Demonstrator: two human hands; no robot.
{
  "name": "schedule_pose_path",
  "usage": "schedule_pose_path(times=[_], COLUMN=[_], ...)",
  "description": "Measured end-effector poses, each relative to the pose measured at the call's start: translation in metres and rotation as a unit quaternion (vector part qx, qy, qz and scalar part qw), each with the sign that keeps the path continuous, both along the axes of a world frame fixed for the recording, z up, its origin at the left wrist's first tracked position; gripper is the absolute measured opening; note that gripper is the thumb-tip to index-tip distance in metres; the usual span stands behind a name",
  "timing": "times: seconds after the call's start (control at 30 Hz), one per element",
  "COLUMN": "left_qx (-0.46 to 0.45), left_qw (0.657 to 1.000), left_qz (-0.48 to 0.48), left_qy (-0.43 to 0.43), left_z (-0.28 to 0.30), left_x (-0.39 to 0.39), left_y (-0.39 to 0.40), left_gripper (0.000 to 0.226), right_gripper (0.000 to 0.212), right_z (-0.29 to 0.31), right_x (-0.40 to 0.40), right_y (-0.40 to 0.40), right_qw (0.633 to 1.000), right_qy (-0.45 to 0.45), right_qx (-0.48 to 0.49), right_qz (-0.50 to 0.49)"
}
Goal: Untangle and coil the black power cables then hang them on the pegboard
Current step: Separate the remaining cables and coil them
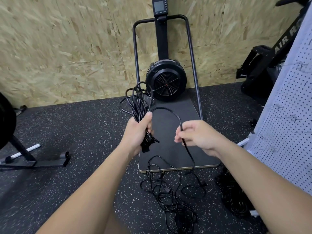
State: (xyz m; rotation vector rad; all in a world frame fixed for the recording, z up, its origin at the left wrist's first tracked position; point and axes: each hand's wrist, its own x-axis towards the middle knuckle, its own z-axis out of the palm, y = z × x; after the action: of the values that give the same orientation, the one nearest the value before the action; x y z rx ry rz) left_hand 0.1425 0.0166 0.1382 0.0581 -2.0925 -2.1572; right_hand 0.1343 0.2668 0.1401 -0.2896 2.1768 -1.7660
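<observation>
Now, from the left: speckled floor lies open beyond the stand's foot. My left hand grips the coiled cable bundle, loops rising above my fist. My right hand pinches the cable strand arching between them. Tangled cable sprawls off the black mat's edge. The pegboard stands at far right.

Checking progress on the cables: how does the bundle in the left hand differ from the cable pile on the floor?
The bundle is gathered into loops, gripped by the left hand; the floor pile sprawls loose and tangled. The bundle is lifted; the pile lies on the speckled floor. Both are thin black cables.
</observation>
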Motion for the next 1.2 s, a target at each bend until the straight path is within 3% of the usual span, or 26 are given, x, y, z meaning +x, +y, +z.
schedule_pose_path(times=[0.17, 0.3, 0.47, 0.57, 0.7, 0.83, 0.9, 0.97, 1.03, 1.2], left_qx=[-0.096, -0.009, 0.000, -0.002, -0.018, 0.063, 0.135, 0.189, 0.198, 0.208], left_qw=[0.992, 0.988, 0.980, 0.982, 0.992, 0.996, 0.990, 0.982, 0.980, 0.974], left_qz=[-0.069, -0.151, -0.195, -0.188, -0.122, -0.065, -0.028, 0.004, 0.032, 0.083], left_qy=[-0.030, -0.037, -0.051, -0.035, -0.001, 0.013, 0.016, 0.015, 0.015, 0.028], left_z=[-0.011, -0.014, -0.026, -0.025, -0.018, -0.007, -0.003, 0.000, 0.004, 0.009], left_x=[0.013, 0.025, 0.032, 0.030, 0.022, 0.009, 0.003, -0.003, -0.007, -0.014], left_y=[0.013, 0.040, 0.066, 0.067, 0.059, 0.048, 0.042, 0.034, 0.023, -0.017], left_gripper=[0.026, 0.027, 0.022, 0.029, 0.038, 0.042, 0.040, 0.039, 0.040, 0.037], right_gripper=[0.017, 0.022, 0.023, 0.023, 0.023, 0.035, 0.049, 0.050, 0.048, 0.031], right_z=[0.016, 0.021, 0.018, 0.020, 0.011, -0.008, -0.020, -0.031, -0.042, -0.047], right_x=[0.002, -0.003, -0.006, -0.006, -0.008, -0.011, -0.009, -0.002, 0.004, 0.005], right_y=[-0.014, -0.019, -0.024, -0.022, -0.014, -0.014, -0.016, -0.016, -0.017, -0.019], right_qw=[0.984, 0.962, 0.947, 0.955, 0.960, 0.984, 0.997, 0.989, 0.977, 0.987], right_qy=[0.029, 0.022, 0.008, 0.046, 0.178, 0.046, -0.040, -0.103, -0.114, -0.076], right_qx=[-0.151, -0.246, -0.297, -0.256, -0.043, -0.011, 0.029, 0.075, 0.112, 0.095], right_qz=[-0.086, -0.113, -0.122, -0.141, -0.211, -0.174, -0.054, 0.076, 0.140, 0.109])
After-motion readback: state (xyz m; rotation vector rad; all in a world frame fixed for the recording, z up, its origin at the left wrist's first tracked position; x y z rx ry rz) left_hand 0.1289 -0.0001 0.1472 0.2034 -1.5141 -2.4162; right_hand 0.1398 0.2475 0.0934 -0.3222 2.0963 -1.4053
